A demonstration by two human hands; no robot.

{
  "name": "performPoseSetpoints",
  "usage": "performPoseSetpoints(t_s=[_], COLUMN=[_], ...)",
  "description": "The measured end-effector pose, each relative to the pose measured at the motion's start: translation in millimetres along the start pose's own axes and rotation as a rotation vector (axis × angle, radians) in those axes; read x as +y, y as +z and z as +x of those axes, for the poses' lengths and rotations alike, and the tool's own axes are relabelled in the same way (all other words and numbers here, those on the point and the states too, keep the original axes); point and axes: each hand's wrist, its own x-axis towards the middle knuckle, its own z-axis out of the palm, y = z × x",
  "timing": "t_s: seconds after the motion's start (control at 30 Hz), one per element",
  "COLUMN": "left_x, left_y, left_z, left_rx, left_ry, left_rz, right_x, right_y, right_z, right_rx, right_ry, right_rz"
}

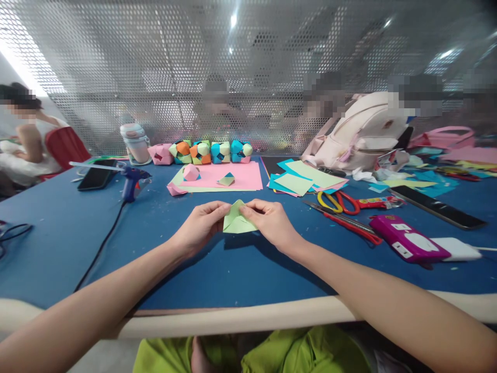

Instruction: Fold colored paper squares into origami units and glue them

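Note:
Between my two hands is a light green sheet of paper (237,223), partly folded, with a raised peak at its top and creases across its lower part. My left hand (204,223) pinches its left side between thumb and fingers. On the other side, my right hand (269,221) grips the paper with the thumb pressed on its front. The paper is held just above the blue table (217,280), casting a shadow below. Beyond it, small folded paper pieces, one pink (191,173) and one green and blue (227,179), rest on pink sheets (248,173).
Folded paper balls (201,152) line the back beside a bottle (134,142). A glue gun (134,182) with its cord stands left, near a phone (97,176). To the right lie coloured sheets (295,181), scissors (337,202), a purple power adapter (409,241) and a backpack (361,134).

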Motion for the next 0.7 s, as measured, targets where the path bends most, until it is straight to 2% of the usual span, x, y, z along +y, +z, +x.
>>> performPoseSetpoints(t_s=[0.3, 0.6, 0.7], left_x=[-1.4, -0.9, -1.1], left_y=[-4.1, -2.9, -2.8], left_z=[0.2, -0.3, -0.1], left_rx=[-0.056, -0.027, -0.029], left_ry=[0.039, 0.054, 0.053], left_rz=[0.073, 0.137, 0.125], right_x=[-3.6, -4.5, -3.4], right_y=[-0.3, -0.1, 1.5], right_z=[-0.2, -2.8, -3.4], right_rx=[-0.011, 0.031, 0.045], right_ry=[0.062, -0.124, -0.154], right_rz=[0.034, -0.170, -0.141])
